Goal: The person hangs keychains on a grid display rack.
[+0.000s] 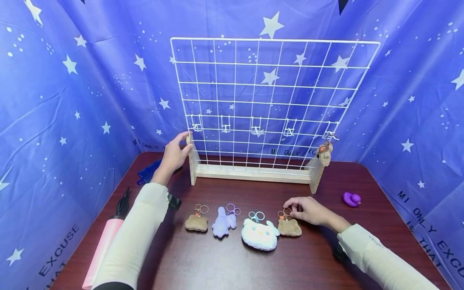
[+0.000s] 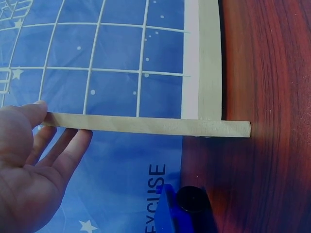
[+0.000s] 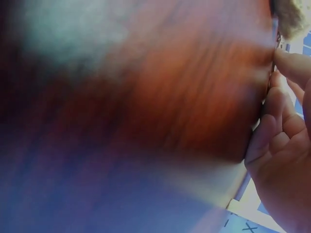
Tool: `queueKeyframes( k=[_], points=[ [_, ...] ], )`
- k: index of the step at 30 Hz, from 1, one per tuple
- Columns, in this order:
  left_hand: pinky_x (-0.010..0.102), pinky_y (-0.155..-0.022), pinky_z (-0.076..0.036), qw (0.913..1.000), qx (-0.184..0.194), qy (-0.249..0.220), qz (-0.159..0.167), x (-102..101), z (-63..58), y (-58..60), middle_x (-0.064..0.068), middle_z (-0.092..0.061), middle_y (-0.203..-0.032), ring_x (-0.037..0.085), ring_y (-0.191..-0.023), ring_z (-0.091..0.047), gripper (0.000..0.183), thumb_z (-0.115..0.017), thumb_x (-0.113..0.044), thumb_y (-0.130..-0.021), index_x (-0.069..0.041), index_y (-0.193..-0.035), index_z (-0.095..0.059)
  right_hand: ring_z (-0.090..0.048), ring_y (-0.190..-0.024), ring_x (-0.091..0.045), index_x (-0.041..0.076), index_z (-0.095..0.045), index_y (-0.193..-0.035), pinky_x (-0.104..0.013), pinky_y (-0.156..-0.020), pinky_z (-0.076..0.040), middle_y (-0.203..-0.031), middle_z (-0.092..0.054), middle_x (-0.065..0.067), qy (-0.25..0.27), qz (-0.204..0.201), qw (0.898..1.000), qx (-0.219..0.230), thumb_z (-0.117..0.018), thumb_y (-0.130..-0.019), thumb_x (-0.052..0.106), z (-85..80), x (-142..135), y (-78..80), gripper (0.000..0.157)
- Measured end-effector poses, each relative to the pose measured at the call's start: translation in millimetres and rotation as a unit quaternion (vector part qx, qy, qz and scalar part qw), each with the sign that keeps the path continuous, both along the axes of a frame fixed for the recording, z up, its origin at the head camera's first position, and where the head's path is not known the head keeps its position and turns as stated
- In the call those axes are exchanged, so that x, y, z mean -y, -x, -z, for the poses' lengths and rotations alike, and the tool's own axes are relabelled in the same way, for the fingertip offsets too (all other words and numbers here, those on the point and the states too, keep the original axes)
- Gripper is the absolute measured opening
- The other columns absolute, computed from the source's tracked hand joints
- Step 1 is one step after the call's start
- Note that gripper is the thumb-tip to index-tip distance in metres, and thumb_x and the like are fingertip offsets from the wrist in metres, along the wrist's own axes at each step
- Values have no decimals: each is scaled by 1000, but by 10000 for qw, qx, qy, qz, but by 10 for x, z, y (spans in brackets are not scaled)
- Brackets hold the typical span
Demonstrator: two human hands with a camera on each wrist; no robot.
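Note:
A white wire grid rack (image 1: 275,40) stands upright on a wooden base (image 1: 250,174). My left hand (image 1: 174,155) holds the rack's left wooden side piece (image 2: 146,125), thumb on one face and fingers on the other. Low over the table at right, my right hand (image 1: 308,210) pinches the metal ring of a brown plush keychain (image 1: 290,228); in the right wrist view its plush (image 3: 290,19) shows only at the upper corner. To its left lie a white plush keychain (image 1: 259,235), a lilac one (image 1: 222,224) and another brown one (image 1: 196,223).
Several wire hooks (image 1: 256,129) line the grid's lower part. On the rightmost hangs a brown plush keychain (image 1: 325,155). A purple rubber duck (image 1: 351,199) sits at right. A pink cylinder with a black nozzle (image 1: 103,251) lies at left, near a blue object (image 1: 148,173).

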State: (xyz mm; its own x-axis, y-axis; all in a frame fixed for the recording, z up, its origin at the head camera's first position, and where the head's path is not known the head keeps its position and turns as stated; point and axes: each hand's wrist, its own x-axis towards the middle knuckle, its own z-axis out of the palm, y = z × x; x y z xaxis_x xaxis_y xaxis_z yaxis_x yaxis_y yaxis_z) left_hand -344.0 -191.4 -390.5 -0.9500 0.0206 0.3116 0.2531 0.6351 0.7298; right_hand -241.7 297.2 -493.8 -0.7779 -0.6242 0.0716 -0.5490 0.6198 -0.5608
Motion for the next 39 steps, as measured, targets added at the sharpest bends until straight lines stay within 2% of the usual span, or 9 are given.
queueKeyframes(
  k=[8,17,27,39],
  points=[
    [50,-87,-57,10000,4,35,-55,-3,3,2,20,-55,-146,36,-117,-65,48,-62,-21,-102,-23,-149,-51,-47,-65,6,14,-69,-109,-19,-60,-43,-76,-57,13,-98,-4,9997,-226,-76,-87,5,3,12,-5,25],
    [47,-86,-58,9999,-17,73,-109,-11,19,-3,19,-57,-143,35,-114,-67,47,-62,-20,-102,-23,-149,-52,-53,-72,-1,18,-65,-101,-21,-65,-44,-83,-61,7,-232,56,9977,-642,-79,-82,5,8,36,2,28],
    [51,-89,-58,9999,-64,25,-78,-14,6,1,20,-58,-142,36,-117,-67,47,-64,-19,-101,-22,-147,-53,-49,-65,4,18,-62,-100,-20,-62,-43,-77,-58,13,-136,-58,9990,-414,-78,-83,3,-10,30,9,28],
    [51,-90,-57,9999,-38,29,-92,-15,3,-6,19,-57,-143,36,-117,-66,48,-64,-19,-101,-23,-148,-53,-57,-72,2,16,-64,-102,-25,-65,-48,-78,-65,13,93,-92,9991,-392,-74,-88,2,-39,8,-22,23]
  ],
)
